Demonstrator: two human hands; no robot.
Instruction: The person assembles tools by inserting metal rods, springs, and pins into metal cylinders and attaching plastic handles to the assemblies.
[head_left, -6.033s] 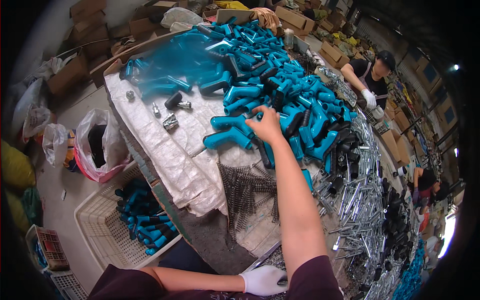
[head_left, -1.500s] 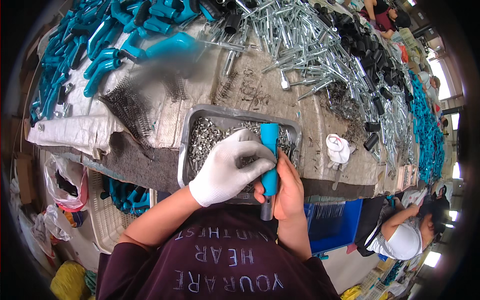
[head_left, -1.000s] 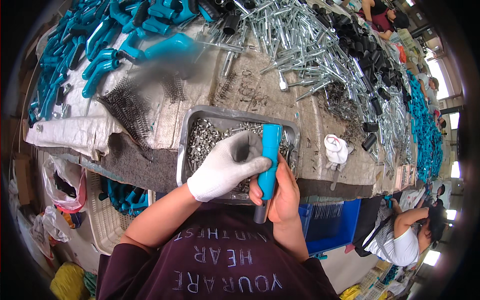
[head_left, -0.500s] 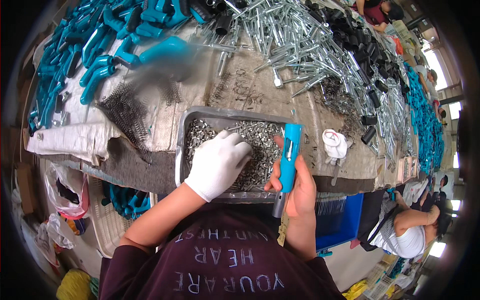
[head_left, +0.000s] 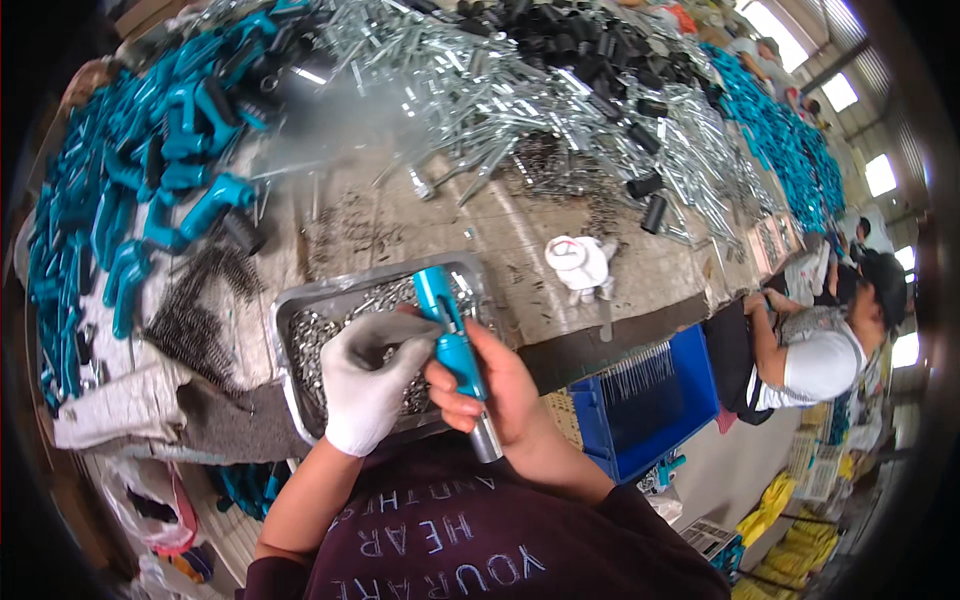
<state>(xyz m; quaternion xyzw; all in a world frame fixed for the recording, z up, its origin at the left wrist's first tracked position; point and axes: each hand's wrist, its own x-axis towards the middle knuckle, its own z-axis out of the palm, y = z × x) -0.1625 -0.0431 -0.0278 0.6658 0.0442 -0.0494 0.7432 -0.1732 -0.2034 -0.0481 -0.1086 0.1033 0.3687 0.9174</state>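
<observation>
My bare right hand [head_left: 508,388] is wrapped round a teal tubular tool handle [head_left: 457,357], which stands tilted. It has an open slot in its upper side and a grey metal tube [head_left: 486,440] out of its lower end. My left hand [head_left: 368,378], in a white glove, is closed in a pinch beside the slot. Whatever its fingertips hold is too small or hidden to make out. Below both hands lies a grey metal tray [head_left: 284,335], with many small metal pieces [head_left: 308,350] inside.
Teal handles [head_left: 190,130] pile up at the left, beside dark springs [head_left: 205,310]. Metal rods [head_left: 470,90] and black sleeves [head_left: 570,45] heap at the back. A small white cloth-wrapped object [head_left: 582,265] stands right of the tray. A blue crate [head_left: 650,400] and a seated co-worker [head_left: 815,360] are at the right.
My left hand has come up out of the small metal pieces to the handle's slot, its fingers now pinched. The handle has tilted in my right hand. The whole view has turned.
</observation>
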